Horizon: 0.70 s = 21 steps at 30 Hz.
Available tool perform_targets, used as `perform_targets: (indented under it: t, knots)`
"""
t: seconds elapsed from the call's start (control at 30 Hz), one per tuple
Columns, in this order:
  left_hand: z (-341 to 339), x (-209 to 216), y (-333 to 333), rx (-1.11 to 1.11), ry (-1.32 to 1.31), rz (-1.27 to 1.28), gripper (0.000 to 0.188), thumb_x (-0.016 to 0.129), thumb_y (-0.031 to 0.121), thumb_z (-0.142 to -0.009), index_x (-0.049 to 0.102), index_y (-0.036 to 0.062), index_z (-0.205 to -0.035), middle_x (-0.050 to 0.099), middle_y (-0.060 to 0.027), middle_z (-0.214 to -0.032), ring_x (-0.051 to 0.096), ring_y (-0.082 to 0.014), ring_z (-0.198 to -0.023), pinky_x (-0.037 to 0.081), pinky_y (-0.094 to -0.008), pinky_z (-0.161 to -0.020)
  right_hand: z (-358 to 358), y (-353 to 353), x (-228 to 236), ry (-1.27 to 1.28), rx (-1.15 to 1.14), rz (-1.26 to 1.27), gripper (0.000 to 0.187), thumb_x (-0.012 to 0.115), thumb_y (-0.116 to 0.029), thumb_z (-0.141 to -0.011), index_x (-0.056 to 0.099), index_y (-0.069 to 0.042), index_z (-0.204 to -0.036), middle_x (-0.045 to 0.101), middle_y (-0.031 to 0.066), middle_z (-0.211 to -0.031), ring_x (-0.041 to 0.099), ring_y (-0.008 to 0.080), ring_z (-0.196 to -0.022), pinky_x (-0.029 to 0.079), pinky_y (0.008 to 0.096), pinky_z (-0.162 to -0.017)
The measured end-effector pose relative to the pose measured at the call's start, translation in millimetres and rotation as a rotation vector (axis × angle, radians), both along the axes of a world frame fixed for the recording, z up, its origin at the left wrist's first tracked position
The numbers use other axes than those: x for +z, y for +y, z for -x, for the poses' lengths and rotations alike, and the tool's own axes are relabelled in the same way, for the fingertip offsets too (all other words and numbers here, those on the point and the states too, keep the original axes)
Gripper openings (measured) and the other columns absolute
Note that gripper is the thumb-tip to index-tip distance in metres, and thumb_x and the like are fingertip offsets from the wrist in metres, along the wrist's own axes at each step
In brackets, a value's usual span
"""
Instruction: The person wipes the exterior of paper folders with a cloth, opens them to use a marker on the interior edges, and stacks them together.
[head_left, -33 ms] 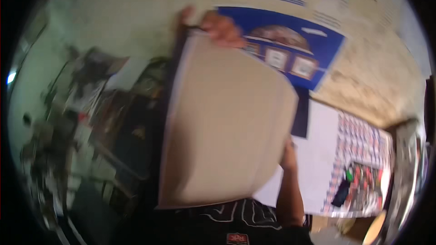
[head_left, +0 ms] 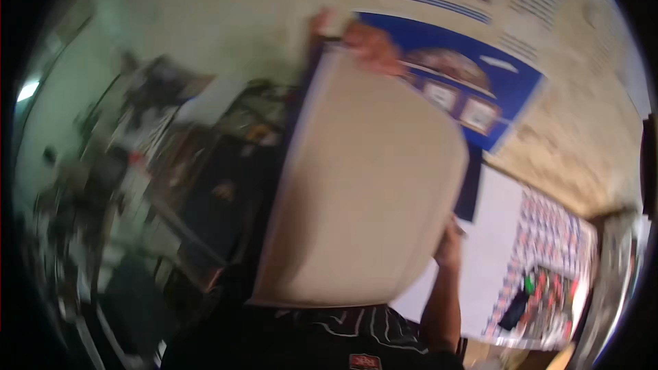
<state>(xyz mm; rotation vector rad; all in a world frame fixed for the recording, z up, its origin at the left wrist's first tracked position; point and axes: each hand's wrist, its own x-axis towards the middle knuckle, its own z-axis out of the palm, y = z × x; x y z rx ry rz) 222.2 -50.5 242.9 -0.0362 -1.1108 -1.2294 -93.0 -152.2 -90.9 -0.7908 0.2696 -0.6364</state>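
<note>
Txt on blue poster (head_left: 449, 65) (& red shirt label (head_left: 365, 361)) illegible, v. blurry.

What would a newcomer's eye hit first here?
The large beige panel held up mid-picture, with the left hand gripping its top edge and the right hand at its right edge. Next, the blue poster behind it, upper right of centre. Then the white surface at right.

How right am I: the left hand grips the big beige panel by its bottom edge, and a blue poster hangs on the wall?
Not quite: the head view shows the left hand gripping the big beige panel by its top edge. A blue poster does hang on the wall.
</note>
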Motion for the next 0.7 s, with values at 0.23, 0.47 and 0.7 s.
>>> perform_targets:
  t: [0.23, 0.47, 0.7]
  knots:
    - [-114.9, -111.6, 73.5, 2.543, -1.070, 0.136, 0.031, 0.059, 0.029, -0.093, 0.065, -0.0014, -0.090, 0.063, -0.0133, -0.078, 0.060, -0.0277, -0.065, 0.050, -0.0406, -0.074, 37.0, -119.3, 9.1, 0.351, -0.220, 0.361, 0.028, 0.061, -0.018, -0.097, 0.056, -0.004, -0.120, 0.062, 0.0034, -0.107, 0.057, 0.0152, -0.099, 0.045, 0.0307, -0.087]
    - [-36.7, -83.3, 379.8, 2.269, -0.111, -1.011, 0.035, 0.050, 0.038, -0.103, 0.049, 0.0113, -0.081, 0.041, 0.0016, -0.071, 0.038, -0.0099, -0.064, 0.037, -0.0318, -0.060, -24.5, -216.1, -55.5, 0.976, -0.392, 0.777, 0.051, 0.066, -0.040, -0.093, 0.053, -0.001, -0.124, 0.065, 0.0141, -0.106, 0.063, 0.0263, -0.096, 0.049, 0.0389, -0.082]
    - [101.6, -177.4, 560.9, 2.591, 0.230, -1.191, 0.023, 0.054, 0.030, -0.101, 0.057, 0.0105, -0.090, 0.047, 0.0019, -0.072, 0.042, -0.0096, -0.060, 0.035, -0.0297, -0.056, -174.3, -83.9, 38.7, 0.754, -0.557, 1.739, 0.055, 0.068, -0.025, -0.093, 0.048, 0.006, -0.134, 0.056, 0.0290, -0.131, 0.057, 0.0406, -0.117, 0.045, 0.0449, -0.101]
